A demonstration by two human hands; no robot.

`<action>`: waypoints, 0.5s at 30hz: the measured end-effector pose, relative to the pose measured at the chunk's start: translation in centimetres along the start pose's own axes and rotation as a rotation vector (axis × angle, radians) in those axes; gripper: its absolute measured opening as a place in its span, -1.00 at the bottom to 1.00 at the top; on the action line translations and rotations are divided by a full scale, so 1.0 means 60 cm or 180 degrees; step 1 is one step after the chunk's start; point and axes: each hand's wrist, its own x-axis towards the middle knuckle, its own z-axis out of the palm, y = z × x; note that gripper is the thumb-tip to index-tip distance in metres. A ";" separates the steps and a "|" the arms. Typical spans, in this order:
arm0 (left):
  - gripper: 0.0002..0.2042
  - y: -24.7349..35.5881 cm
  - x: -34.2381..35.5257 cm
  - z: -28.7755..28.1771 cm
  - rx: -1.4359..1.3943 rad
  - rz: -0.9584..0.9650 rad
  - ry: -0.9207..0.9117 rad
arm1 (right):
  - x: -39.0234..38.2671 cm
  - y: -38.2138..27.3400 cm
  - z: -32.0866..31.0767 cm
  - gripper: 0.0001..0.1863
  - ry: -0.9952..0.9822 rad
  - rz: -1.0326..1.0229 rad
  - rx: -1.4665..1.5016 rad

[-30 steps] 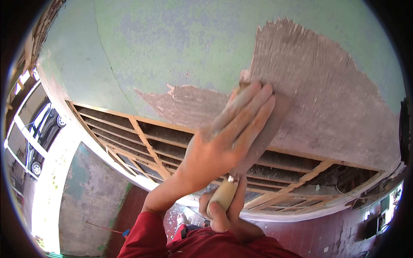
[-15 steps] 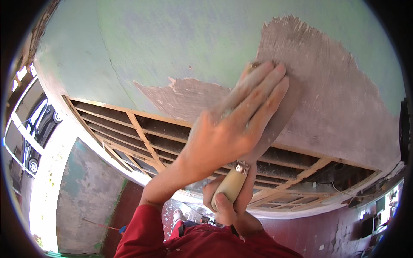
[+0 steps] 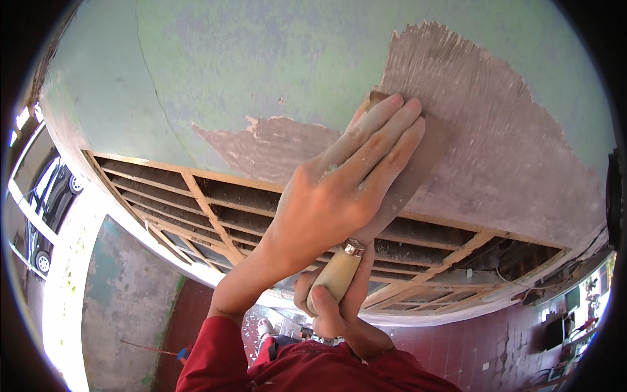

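Observation:
My left hand (image 3: 353, 170) lies with fingers stretched out flat over the blade of a scraper (image 3: 411, 186), whose top edge meets the surface where peeling pale green paint (image 3: 222, 72) borders a bared, streaky grey-brown patch (image 3: 483, 130). The blade's far corner is partly hidden under my fingertips. Below it, my right hand (image 3: 333, 304) is closed round the scraper's pale yellow handle (image 3: 338, 274), which has a metal collar by the blade.
An open grid of wooden battens (image 3: 209, 212) crosses below the painted surface. At left are a dark car (image 3: 49, 209) in bright light and a mottled wall (image 3: 124, 300). Red floor tiles (image 3: 457, 353) lie lower right, near cluttered items (image 3: 562, 326). A foot (image 3: 264, 326) shows below.
Both hands and the scraper rose along the surface from a second ago, then shifted slightly left over the last half second. Their grip and finger positions look the same.

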 end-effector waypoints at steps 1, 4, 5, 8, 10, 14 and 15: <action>-0.56 0.002 -0.012 0.003 0.0040 0.0013 -0.0059 | -0.009 0.004 0.001 -0.02 0.0187 0.0132 0.0016; -0.57 0.003 -0.008 0.002 0.0051 -0.0058 0.0012 | 0.002 0.002 -0.011 -0.02 -0.0031 0.0068 -0.0046; -0.57 0.006 -0.004 0.000 -0.0024 -0.0131 0.0045 | 0.009 0.002 -0.014 -0.02 -0.0175 -0.0069 -0.0062; -0.55 0.000 0.019 -0.008 -0.0067 -0.0019 0.0125 | 0.024 0.003 -0.013 -0.04 -0.0453 -0.0365 -0.0042; -0.54 -0.005 0.013 -0.002 0.0025 0.0038 0.0093 | 0.014 0.005 -0.008 -0.03 -0.0287 -0.0235 0.0037; -0.54 0.006 -0.022 0.004 0.0175 0.0061 -0.0140 | -0.004 0.010 -0.019 -0.01 -0.0252 -0.0130 0.0096; -0.53 0.003 -0.015 0.004 0.0210 0.0123 -0.0104 | -0.004 0.009 -0.025 -0.01 -0.0306 -0.0139 0.0093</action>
